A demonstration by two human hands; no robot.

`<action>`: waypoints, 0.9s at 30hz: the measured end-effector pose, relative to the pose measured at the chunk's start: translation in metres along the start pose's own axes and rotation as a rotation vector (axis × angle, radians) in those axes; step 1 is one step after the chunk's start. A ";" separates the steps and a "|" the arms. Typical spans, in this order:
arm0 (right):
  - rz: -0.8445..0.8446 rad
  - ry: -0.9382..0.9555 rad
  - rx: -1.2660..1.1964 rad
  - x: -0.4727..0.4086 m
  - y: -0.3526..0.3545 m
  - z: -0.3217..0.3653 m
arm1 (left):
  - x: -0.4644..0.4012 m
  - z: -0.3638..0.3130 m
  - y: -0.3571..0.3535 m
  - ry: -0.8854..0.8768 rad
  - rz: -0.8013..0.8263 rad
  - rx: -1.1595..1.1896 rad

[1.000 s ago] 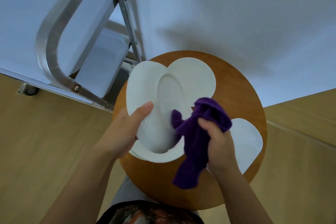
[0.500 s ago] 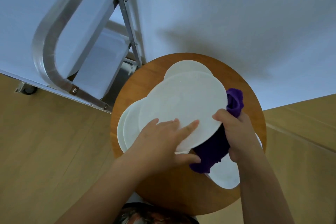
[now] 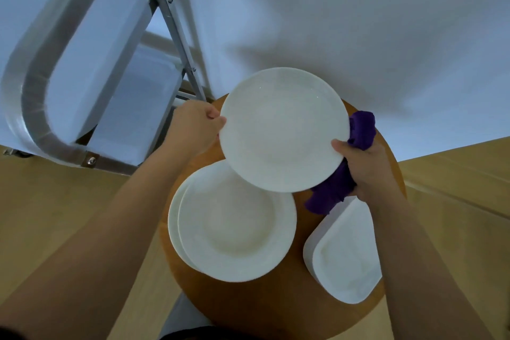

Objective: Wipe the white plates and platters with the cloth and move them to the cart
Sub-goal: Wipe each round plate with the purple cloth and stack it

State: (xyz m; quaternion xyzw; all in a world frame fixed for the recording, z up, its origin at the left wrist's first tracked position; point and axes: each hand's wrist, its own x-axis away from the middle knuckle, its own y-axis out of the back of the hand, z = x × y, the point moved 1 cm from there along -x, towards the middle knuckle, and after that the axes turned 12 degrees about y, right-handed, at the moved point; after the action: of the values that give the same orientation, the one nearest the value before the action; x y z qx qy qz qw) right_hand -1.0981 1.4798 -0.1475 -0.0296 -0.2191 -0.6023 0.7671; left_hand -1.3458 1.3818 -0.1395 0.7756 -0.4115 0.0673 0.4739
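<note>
Head view: you hold a plate (image 3: 284,130) up over the table (image 3: 276,309).
The cart (image 3: 91,69) stands to the left, two stacked plates (image 3: 234,226) and a platter (image 3: 345,257) lie below; your left hand (image 3: 193,130) grips the rim, your right hand (image 3: 364,168) pinches rim and cloth (image 3: 342,174).

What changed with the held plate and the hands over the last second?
The held plate has been turned to lie flatter and lifted up and away, off the stack. The left hand shifted to grip its left rim; the right hand now pinches the right rim while holding the purple cloth behind it. The platter and round table stayed.
</note>
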 end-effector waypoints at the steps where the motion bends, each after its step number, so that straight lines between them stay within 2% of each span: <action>1: -0.014 -0.013 0.091 -0.009 -0.001 -0.005 | -0.012 -0.003 -0.009 -0.016 0.001 -0.044; 6: -0.090 -0.029 0.398 -0.049 -0.008 -0.032 | -0.065 -0.006 -0.046 -0.023 0.018 -0.121; 12: -0.118 0.019 0.566 -0.070 -0.014 -0.051 | -0.092 0.005 -0.072 -0.018 0.028 -0.170; 22: -0.050 0.074 0.941 -0.070 -0.029 -0.065 | -0.099 0.019 -0.100 -0.009 0.004 -0.280; 27: -0.011 0.086 1.013 -0.073 -0.025 -0.058 | -0.096 0.019 -0.103 0.044 0.008 -0.256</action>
State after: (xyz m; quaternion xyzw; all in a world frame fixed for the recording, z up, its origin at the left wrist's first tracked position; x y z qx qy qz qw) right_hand -1.1171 1.5212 -0.2322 0.3719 -0.4521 -0.4251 0.6903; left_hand -1.3416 1.4437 -0.2679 0.7055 -0.4095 0.0332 0.5776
